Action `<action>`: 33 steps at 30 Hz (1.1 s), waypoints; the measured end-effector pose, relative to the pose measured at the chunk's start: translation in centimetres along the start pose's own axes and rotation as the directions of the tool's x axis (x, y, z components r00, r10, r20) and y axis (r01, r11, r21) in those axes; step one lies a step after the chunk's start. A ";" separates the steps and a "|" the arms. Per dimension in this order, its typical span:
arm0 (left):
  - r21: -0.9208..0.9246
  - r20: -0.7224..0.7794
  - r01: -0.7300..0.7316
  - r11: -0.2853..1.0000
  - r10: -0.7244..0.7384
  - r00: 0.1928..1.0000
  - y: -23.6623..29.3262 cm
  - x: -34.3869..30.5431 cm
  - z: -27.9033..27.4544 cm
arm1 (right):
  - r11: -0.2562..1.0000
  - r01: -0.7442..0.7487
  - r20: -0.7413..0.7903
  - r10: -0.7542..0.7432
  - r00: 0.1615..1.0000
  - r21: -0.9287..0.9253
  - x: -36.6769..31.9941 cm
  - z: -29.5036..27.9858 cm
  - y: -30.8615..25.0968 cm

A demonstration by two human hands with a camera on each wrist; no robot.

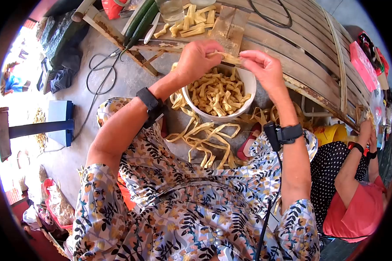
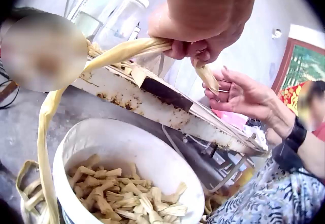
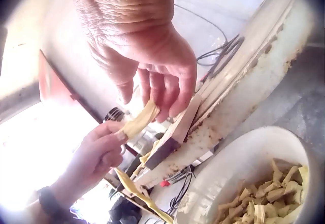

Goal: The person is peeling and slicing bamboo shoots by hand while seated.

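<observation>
A pale yellow, flexible strip [image 1: 227, 57] stretches above a white bucket [image 1: 188, 101]. My left hand [image 1: 198, 58] pinches it between thumb and fingers, and a long tail of the strip [image 2: 46, 132] hangs down past the bucket in the left wrist view. My right hand [image 1: 265, 68] is at the strip's short end, its fingers loosely bent; in the right wrist view the fingertips meet that end [image 3: 144, 118] while the thumb stands apart. Many short, knotted-looking pieces [image 1: 217, 93] of the same yellow material fill the bucket's lower part.
Behind the bucket stands a slatted bench [image 1: 270, 41] with a rusty edge, bearing a pile of yellow pieces [image 1: 196, 21], cucumbers [image 1: 141, 24] and a glass jar [image 1: 170, 11]. Loose strips [image 1: 209, 135] lie on the floor before me. Another person [image 1: 355, 191] sits at the right.
</observation>
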State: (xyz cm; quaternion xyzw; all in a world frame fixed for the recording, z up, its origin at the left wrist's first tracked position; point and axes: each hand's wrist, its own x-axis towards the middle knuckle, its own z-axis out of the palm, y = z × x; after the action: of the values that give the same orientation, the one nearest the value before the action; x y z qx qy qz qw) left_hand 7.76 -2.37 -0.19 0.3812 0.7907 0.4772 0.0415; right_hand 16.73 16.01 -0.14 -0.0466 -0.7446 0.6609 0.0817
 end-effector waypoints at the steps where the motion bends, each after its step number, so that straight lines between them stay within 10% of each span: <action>1: 0.041 -0.016 -0.044 0.998 0.045 0.999 0.1 -0.2 0.2 | 0.998 -0.058 0.006 0.058 0.998 -0.011 0.1 -0.4 -0.7; 7: 0.369 0.180 -0.361 0.856 0.316 0.932 1.9 -1.5 0.7 | 0.940 -0.339 0.049 0.341 0.939 -0.032 0.3 0.5 -0.1; 10: 0.254 0.209 -0.432 0.865 0.387 0.898 1.3 -1.4 0.2 | 0.931 -0.272 0.116 0.306 0.945 -0.242 0.1 0.5 1.5; 14: 0.032 0.357 -0.105 0.994 0.087 0.930 0.5 -0.4 -3.0 | 0.940 -0.259 0.198 0.303 0.932 -0.222 -1.1 0.5 1.2; 17: -0.168 0.430 0.094 0.981 -0.013 0.903 -0.4 0.4 -4.4 | 0.924 -0.381 0.543 0.316 0.778 0.009 -2.7 1.9 -2.9; 21: -0.245 0.480 0.259 0.934 -0.116 0.870 -1.3 0.4 -3.0 | 0.829 -0.346 0.600 0.015 0.800 0.440 -2.8 2.3 -3.8; 28: -0.646 0.742 0.659 0.386 0.112 0.661 -0.1 -1.5 1.5 | 0.997 -0.021 0.294 -0.001 0.956 0.071 -1.4 1.7 -2.7; 33: -0.724 0.690 0.683 0.103 0.114 0.714 0.0 -2.3 3.4 | 0.989 0.045 0.247 -0.009 0.969 -0.140 -1.5 2.1 -2.5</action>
State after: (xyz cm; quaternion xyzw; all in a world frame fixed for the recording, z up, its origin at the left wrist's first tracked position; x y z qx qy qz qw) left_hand 10.79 -1.38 -2.70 0.2129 0.2963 0.6957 0.6188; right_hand 17.96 13.40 2.06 0.0399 -0.7955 0.6046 -0.0058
